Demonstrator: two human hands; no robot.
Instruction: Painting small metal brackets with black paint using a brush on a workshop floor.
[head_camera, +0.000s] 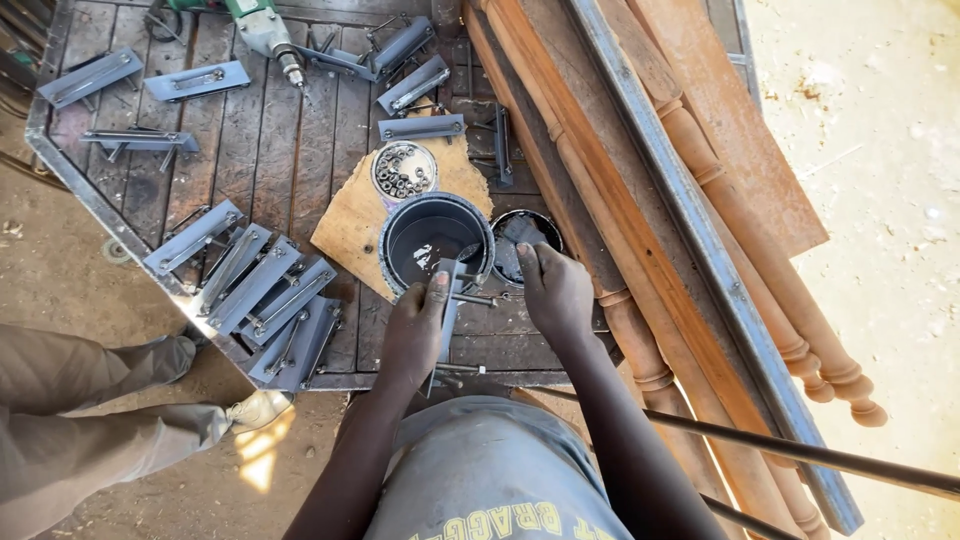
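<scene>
My left hand (415, 330) grips a grey metal latch plate (447, 305), held upright at the near rim of a black paint can (435, 238) with dark paint inside. My right hand (556, 292) rests beside it, fingers closed near the can's lid (522, 244), which lies to the right of the can; whether it holds something is hidden. Both hands are smeared with dark paint. The can stands on a scrap of plywood (350, 230) on a wooden-topped table (270, 150).
Several grey latch plates (262, 290) lie spread over the table's left side and more lie at the back (400, 60). A small tin of nuts (404, 170) and a power drill (265, 30) sit behind. Turned wooden posts (760, 270) and planks lie right. Another person's legs (90, 400) are at left.
</scene>
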